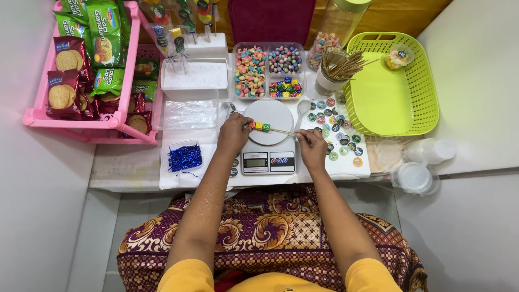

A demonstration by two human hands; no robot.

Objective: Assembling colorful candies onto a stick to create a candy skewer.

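I see my left hand [233, 132] pinching candy cubes [259, 126] on a skewer [281, 131]; right hand [312, 146] grips its end over the scale [267, 138]. Risk: loose grip, cubes sliding off.

A scale [268, 141] is sitting at the table's near edge, a skewer [270, 128] lying across over its pan; a candy tray [268, 70] is standing behind it, a basket [392, 86] to its right, a biscuit rack [86, 116] far left, stickers [338, 135] lying between scale and basket
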